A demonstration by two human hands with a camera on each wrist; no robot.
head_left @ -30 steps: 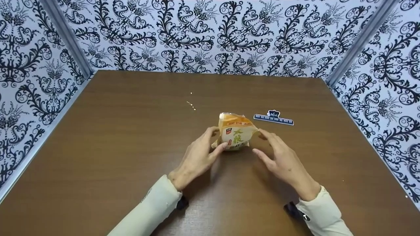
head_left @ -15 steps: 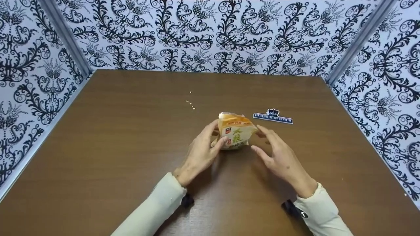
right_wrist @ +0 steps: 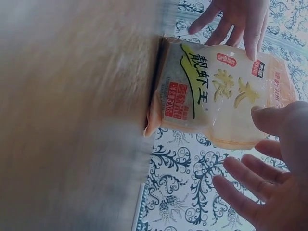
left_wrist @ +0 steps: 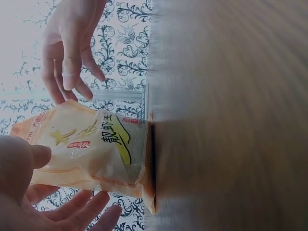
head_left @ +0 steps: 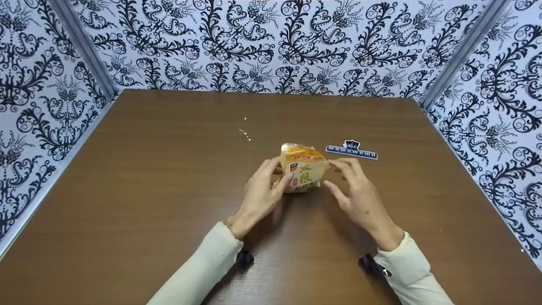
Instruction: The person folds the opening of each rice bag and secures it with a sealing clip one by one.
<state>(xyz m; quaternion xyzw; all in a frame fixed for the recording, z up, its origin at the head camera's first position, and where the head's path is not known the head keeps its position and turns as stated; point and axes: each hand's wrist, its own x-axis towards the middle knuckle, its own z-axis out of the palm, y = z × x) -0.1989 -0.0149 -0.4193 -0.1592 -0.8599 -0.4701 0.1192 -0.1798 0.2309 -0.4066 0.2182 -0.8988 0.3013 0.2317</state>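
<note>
Now holding the boxy cream-and-orange plastic bag (head_left: 307, 171) in left hand (head_left: 259, 192), bending relaxed right hand (head_left: 363, 197) closer, seemingly steadying it.

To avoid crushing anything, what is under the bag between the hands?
The bag seems to stand on the brown table; the spot directly beneath is covered and unseen.

Soft sheen on tabletop (head_left: 279, 275), faint shadows, wrist views hazy, partly blurred
</note>
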